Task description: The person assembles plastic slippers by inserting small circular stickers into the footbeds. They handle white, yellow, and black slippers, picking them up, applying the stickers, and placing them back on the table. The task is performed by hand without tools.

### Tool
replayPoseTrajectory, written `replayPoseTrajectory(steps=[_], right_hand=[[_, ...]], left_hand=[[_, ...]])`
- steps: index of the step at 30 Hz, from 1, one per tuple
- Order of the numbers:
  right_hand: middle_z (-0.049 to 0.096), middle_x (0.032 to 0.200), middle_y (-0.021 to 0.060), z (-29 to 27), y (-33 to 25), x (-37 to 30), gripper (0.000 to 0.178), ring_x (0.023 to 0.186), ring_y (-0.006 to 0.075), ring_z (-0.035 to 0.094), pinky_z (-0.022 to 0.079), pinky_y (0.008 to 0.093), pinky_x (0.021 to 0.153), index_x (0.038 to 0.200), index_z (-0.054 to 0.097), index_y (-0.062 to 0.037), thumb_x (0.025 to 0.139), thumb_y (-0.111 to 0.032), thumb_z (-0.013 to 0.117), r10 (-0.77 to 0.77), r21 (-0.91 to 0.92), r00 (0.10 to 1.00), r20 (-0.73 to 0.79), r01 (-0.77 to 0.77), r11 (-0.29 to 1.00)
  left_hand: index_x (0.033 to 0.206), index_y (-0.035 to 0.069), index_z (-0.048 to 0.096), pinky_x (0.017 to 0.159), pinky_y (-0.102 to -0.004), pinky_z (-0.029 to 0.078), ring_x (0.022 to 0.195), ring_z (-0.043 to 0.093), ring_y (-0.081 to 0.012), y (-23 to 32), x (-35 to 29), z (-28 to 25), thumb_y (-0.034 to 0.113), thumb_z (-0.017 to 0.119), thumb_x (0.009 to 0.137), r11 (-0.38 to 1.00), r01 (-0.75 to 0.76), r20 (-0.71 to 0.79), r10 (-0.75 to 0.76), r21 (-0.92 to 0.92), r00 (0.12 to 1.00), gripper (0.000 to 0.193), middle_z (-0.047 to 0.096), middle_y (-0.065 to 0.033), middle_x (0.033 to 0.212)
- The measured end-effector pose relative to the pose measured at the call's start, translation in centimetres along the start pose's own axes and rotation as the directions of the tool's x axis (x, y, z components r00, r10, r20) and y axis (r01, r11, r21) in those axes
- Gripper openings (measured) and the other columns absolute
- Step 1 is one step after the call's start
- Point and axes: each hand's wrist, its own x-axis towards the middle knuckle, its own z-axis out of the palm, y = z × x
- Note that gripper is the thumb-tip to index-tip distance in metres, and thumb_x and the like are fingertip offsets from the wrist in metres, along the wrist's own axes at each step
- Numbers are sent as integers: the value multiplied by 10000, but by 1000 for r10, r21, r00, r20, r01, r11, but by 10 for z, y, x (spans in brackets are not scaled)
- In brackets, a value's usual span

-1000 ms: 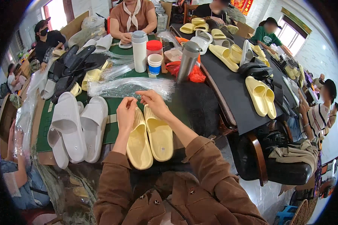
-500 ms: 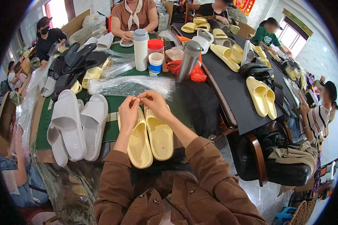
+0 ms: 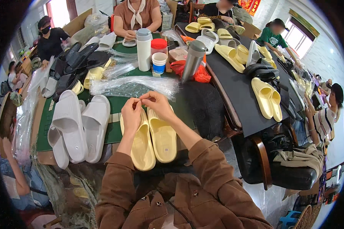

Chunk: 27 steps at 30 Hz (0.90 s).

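A pair of pale yellow slide slippers (image 3: pixel 162 141) lies side by side at the table's near edge, heels toward me. Over their toe straps, my left hand (image 3: pixel 131 113) and my right hand (image 3: pixel 159 106) meet fingertip to fingertip. Both are closed in a pinch; whatever is between the fingers is too small to make out. Just beyond them a bundle of thin clear plastic strips (image 3: pixel 135 87) is spread across the green mat (image 3: pixel 117 128). Grey slide slippers (image 3: pixel 70 128) lie to the left of my hands, some overlapping.
A white bottle (image 3: pixel 143 51), a paper cup (image 3: pixel 159 63), a red-lidded jar (image 3: pixel 159 46) and a steel tumbler (image 3: pixel 193 61) stand beyond the strips. Black slippers (image 3: pixel 80 59) pile up at left. More yellow slippers (image 3: pixel 265 98) cover the dark table at right. Several people sit around.
My hands stay pinched together in nearly the same place. The slippers have not visibly moved. At the far left, another person's arm has shifted.
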Motion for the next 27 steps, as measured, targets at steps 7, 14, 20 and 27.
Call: replayPoseTrajectory(steps=[7, 14, 20, 27], right_hand=[[677, 903, 53, 0, -12, -1, 131, 853, 93, 650, 455, 197, 593, 1006, 597, -26, 922, -121, 565, 162, 141, 981, -111, -146, 979], [672, 996, 65, -3, -11, -1, 134, 880, 138, 674, 469, 224, 567, 1009, 575, -33, 944, -145, 539, 117, 231, 985, -129, -85, 969], [673, 1065, 54, -9, -10, 0, 153, 983, 106, 627, 440, 208, 647, 1028, 565, -85, 965, -219, 526, 117, 290, 980, -161, -66, 955], [660, 1111, 94, -11, -10, -1, 124, 1031, 157, 618, 455, 249, 717, 1004, 493, -124, 999, -244, 463, 122, 432, 981, -149, -46, 901]], left_hand=[[942, -20, 629, 587, -281, 448, 636, 555, -136, -5, 0, 6, 20, 608, 847, 999, -20, 12, 20, 27, 1000, 106, 614, -93, 802], [972, -15, 626, 575, -295, 445, 618, 548, -168, -4, 1, 7, -24, 573, 844, 997, -63, -52, 66, 53, 996, 139, 580, -114, 839], [913, 0, 620, 587, -292, 447, 630, 537, -182, 2, -1, 4, -30, 552, 857, 993, -12, -83, 22, 119, 996, 93, 536, -90, 895], [902, 0, 604, 589, -284, 431, 679, 538, -181, 2, -1, 8, -18, 530, 872, 994, -75, -165, 88, 85, 982, 82, 538, -84, 901]])
